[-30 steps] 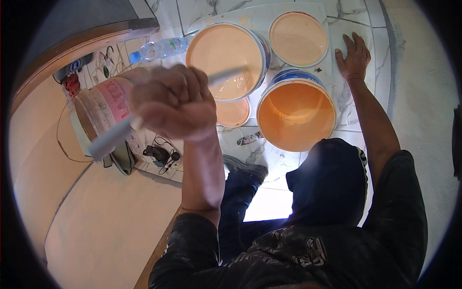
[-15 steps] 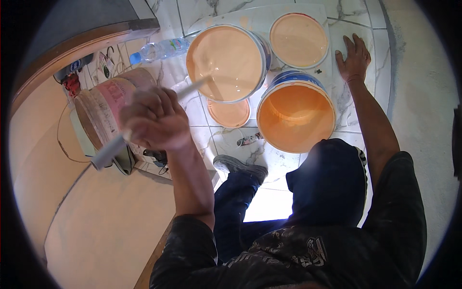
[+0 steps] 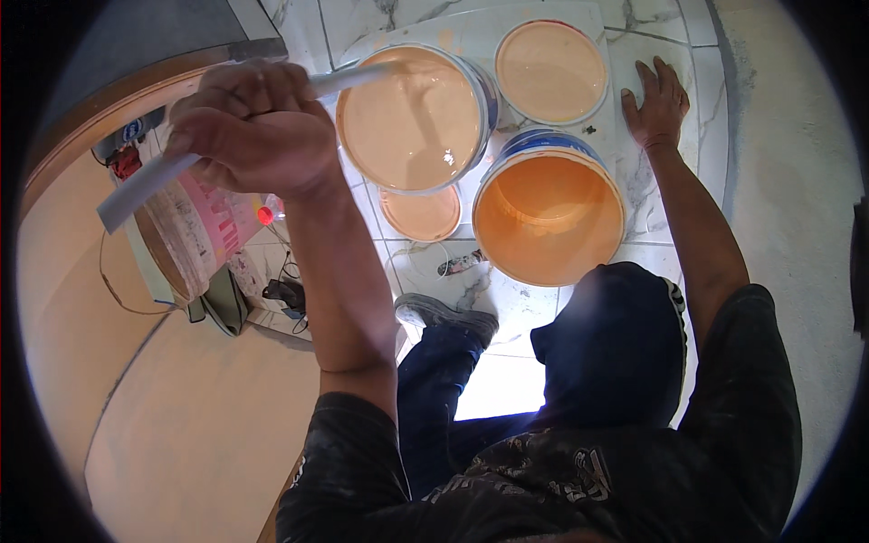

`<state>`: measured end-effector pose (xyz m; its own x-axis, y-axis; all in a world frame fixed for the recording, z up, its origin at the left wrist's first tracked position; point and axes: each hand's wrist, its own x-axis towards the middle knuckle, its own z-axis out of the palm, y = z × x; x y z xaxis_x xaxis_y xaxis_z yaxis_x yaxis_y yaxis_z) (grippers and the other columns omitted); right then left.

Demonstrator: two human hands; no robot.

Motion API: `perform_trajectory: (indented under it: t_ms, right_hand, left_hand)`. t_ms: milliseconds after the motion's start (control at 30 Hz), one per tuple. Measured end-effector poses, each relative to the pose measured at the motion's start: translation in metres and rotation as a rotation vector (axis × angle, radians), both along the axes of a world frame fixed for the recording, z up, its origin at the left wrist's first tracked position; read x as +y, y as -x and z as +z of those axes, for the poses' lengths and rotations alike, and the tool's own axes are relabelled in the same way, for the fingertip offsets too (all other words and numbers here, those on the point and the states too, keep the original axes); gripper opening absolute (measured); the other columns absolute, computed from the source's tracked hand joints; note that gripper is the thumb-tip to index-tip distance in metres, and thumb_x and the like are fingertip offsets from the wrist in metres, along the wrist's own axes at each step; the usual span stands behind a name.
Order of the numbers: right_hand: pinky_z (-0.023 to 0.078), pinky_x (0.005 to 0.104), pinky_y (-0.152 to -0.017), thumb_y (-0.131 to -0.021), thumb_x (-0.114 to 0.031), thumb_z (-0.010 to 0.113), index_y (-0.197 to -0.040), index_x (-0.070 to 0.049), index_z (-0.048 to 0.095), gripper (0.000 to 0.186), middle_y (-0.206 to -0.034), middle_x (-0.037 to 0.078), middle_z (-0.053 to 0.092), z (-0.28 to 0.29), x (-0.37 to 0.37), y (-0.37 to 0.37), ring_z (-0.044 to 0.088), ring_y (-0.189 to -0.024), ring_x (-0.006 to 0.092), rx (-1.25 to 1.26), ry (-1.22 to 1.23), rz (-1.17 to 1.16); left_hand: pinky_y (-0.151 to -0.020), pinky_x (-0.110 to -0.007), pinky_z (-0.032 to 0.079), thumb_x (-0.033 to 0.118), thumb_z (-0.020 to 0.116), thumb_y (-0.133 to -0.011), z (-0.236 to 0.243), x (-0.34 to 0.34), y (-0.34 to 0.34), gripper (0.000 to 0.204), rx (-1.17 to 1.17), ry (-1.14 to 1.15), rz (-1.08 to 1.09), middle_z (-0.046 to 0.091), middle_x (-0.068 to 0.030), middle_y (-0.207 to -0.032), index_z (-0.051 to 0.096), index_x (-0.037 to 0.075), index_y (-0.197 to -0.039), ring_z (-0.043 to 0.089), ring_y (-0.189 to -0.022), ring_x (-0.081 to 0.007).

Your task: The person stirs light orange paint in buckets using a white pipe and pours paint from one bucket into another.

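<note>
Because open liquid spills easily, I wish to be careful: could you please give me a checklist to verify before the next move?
1. Left hand closed around the straight grey rod: ok.
2. Rod's far end dipped in the peach liquid: cannot tell how deep; it reaches over the round white-and-blue bucket.
3. Right hand open on the white marbled tiles, holding nothing: ok.
4. Dark blue trouser leg apart from the round orange-lined bucket: cannot tell; they overlap in view.
5. Grey shoe apart from both buckets: ok.
6. Tiles near the shoe free of loose things: not ok; a small slim object lies there.
</note>
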<state>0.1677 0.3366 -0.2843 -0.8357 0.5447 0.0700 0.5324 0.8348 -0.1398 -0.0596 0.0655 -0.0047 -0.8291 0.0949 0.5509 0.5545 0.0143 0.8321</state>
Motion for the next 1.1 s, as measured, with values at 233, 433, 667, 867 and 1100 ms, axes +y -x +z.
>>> perform_trajectory:
  t_ms: [233,433,667,867,1100]
  right_hand:
    - [0.02,0.0452,-0.11,-0.084,-0.042,0.057,-0.135,-0.022,0.047,0.056,-0.146,0.005,0.035,0.0,-0.002,0.0,0.027,-0.139,0.0256,-0.028,-0.009,-0.004]
    - [0.021,0.0456,-0.11,-0.083,-0.041,0.057,-0.136,-0.022,0.047,0.056,-0.146,0.005,0.035,-0.001,0.003,-0.004,0.028,-0.138,0.0258,-0.013,-0.009,-0.002]
    - [0.021,0.0462,-0.11,-0.083,-0.041,0.057,-0.135,-0.022,0.047,0.056,-0.146,0.007,0.036,-0.001,-0.004,0.0,0.029,-0.137,0.0272,0.004,-0.009,0.003]
    - [0.02,0.0464,-0.11,-0.083,-0.042,0.056,-0.135,-0.022,0.047,0.056,-0.146,0.007,0.036,0.0,-0.002,0.0,0.028,-0.138,0.027,0.001,-0.007,0.0]
    - [0.019,0.0459,-0.111,-0.084,-0.042,0.056,-0.136,-0.023,0.046,0.056,-0.147,0.006,0.034,0.0,-0.002,0.0,0.026,-0.139,0.0254,-0.021,0.003,-0.004]
  left_hand:
    - [-0.03,-0.022,0.02,0.053,0.047,-0.095,-0.001,-0.073,-0.016,0.05,0.044,0.036,-0.135,0.031,0.0001,-0.053,0.031,0.012,-0.07,0.025,-0.038,-0.0061]
    - [-0.035,-0.022,0.025,0.063,0.035,-0.093,0.002,-0.051,-0.072,0.053,-0.15,0.063,-0.071,0.027,0.0025,-0.058,0.027,0.016,-0.07,0.023,-0.042,-0.0069]
    - [-0.032,-0.022,0.02,0.066,0.037,-0.09,-0.003,-0.004,-0.035,0.056,-0.082,-0.075,-0.105,0.029,0.0023,-0.056,0.027,0.016,-0.069,0.024,-0.039,-0.0069]
    - [-0.035,-0.025,0.021,0.067,0.044,-0.088,-0.002,-0.017,0.002,0.057,0.063,0.033,0.006,0.027,0.0015,-0.055,0.026,0.017,-0.067,0.024,-0.04,-0.0078]
    - [-0.035,-0.023,0.024,0.063,0.041,-0.092,0.001,-0.071,-0.05,0.052,0.015,0.142,-0.086,0.027,0.0018,-0.058,0.028,0.016,-0.071,0.023,-0.042,-0.0073]
